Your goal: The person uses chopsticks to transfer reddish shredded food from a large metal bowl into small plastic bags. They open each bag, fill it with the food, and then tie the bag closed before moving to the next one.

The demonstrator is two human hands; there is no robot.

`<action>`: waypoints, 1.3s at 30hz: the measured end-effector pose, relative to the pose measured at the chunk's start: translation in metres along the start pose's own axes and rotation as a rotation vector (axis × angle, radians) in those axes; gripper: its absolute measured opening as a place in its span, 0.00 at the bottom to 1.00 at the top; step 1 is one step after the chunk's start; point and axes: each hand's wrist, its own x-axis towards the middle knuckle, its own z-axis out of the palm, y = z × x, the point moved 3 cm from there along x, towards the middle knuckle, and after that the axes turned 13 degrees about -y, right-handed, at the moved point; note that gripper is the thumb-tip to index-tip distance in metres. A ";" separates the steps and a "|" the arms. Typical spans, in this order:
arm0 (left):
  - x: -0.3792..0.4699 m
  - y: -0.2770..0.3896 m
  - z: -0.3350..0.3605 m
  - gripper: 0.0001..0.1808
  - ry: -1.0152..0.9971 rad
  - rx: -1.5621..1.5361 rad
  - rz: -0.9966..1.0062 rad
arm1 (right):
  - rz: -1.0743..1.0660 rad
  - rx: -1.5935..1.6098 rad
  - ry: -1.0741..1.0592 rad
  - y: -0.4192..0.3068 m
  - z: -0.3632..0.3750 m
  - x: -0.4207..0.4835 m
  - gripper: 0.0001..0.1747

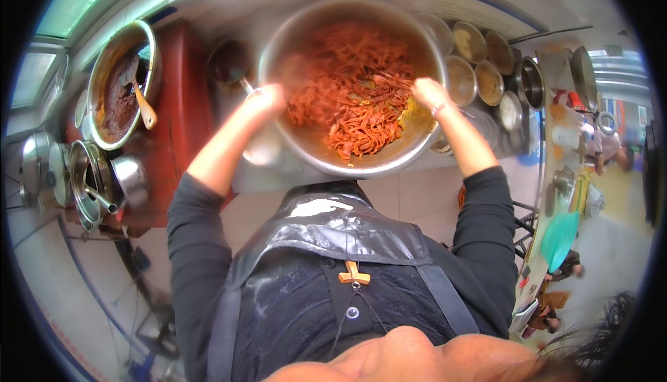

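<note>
Before me stands a large steel bowl [359,171] with a heap of thin red-coated strips of food [359,134], redder and hazy towards the back. My left hand [271,98] is blurred and curled at the bowl's left rim; its grip is unclear, and a short shiny metal part [247,86] shows beside it. At the right rim my right hand [431,93] is curled, its fingers just inside the bowl by the strips; a band circles that wrist. Whether it holds the strips, a utensil or the rim cannot be told. Yellowish residue coats the bowl's right inner wall.
On a red surface [174,95] at left stands a rimmed basin [152,43] of dark brown paste with a wooden-handled spatula [145,106]. Steel pots [130,181] stand nearer. Several small steel bowls [490,82] stand at right. Further right are a green basin [560,241] and other people.
</note>
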 end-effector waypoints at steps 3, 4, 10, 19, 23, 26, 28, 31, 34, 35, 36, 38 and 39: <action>0.014 -0.003 -0.002 0.10 -0.052 -0.042 -0.030 | -0.092 0.057 -0.003 -0.049 -0.004 0.034 0.20; 0.011 -0.010 0.006 0.10 -0.019 -0.127 -0.063 | -0.152 -0.006 -0.019 -0.069 -0.013 0.028 0.21; -0.096 0.001 -0.013 0.12 0.087 -0.756 -0.298 | -0.045 0.017 -0.181 -0.002 -0.043 -0.015 0.16; -0.145 0.082 -0.009 0.13 -0.306 -0.794 -0.095 | -0.263 -0.145 -0.236 -0.042 0.008 0.004 0.18; -0.124 0.091 0.005 0.14 -0.470 -0.669 -0.116 | -0.221 -0.237 -0.230 -0.025 -0.041 -0.031 0.15; -0.131 0.095 -0.016 0.14 -0.499 -0.697 -0.117 | -0.187 -0.302 -0.249 -0.006 -0.058 -0.060 0.15; -0.132 0.095 -0.010 0.14 -0.470 -0.634 -0.069 | -0.172 -0.281 -0.279 -0.003 -0.057 -0.073 0.14; -0.142 0.094 -0.019 0.15 -0.445 -0.653 -0.030 | -0.247 -0.195 -0.416 -0.025 -0.042 -0.079 0.14; -0.139 0.101 -0.034 0.15 -0.286 -0.633 0.036 | -0.322 -0.314 -0.492 -0.058 0.000 -0.065 0.13; -0.134 0.104 -0.038 0.15 -0.208 -0.610 0.067 | -0.336 -0.318 -0.465 -0.066 0.009 -0.060 0.13; -0.123 0.106 -0.035 0.14 -0.111 -0.624 0.062 | -0.340 -0.322 -0.444 -0.072 0.009 -0.059 0.13; -0.082 0.110 -0.021 0.12 0.093 -0.648 0.054 | -0.344 -0.333 -0.393 -0.076 0.005 -0.055 0.12; -0.062 0.107 -0.015 0.12 0.009 -0.611 0.043 | -0.330 -0.351 -0.403 -0.072 0.003 -0.056 0.12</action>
